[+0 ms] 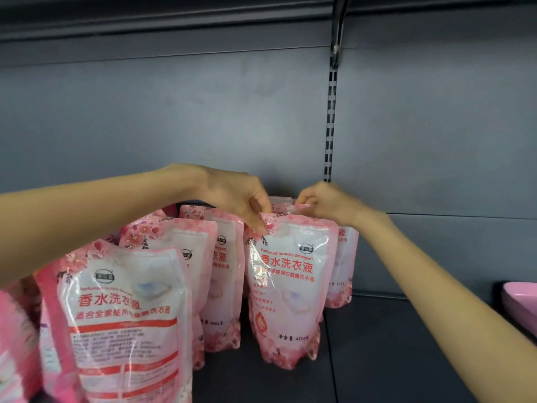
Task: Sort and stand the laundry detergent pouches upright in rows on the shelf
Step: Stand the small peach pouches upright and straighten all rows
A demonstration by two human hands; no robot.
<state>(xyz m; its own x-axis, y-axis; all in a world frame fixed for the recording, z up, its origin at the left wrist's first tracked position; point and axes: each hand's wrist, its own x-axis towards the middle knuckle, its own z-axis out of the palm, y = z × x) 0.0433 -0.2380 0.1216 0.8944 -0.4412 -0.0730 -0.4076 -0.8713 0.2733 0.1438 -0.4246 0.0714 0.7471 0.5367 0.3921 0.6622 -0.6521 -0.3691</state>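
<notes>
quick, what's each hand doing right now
Left hand: closed, pinching the top corner of the front pouch.
Right hand: closed, pinching the top edge of the pouch behind it.

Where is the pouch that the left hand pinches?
Head view, right of centre: the pouch stands on the shelf, front of the rightmost row, another pouch behind it.

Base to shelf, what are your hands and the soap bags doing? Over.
Left hand pinching top corner of front detergent pouch. Right hand pinching top edge of pouch behind it. Both upright. Pink object far right, apart from row.
</notes>
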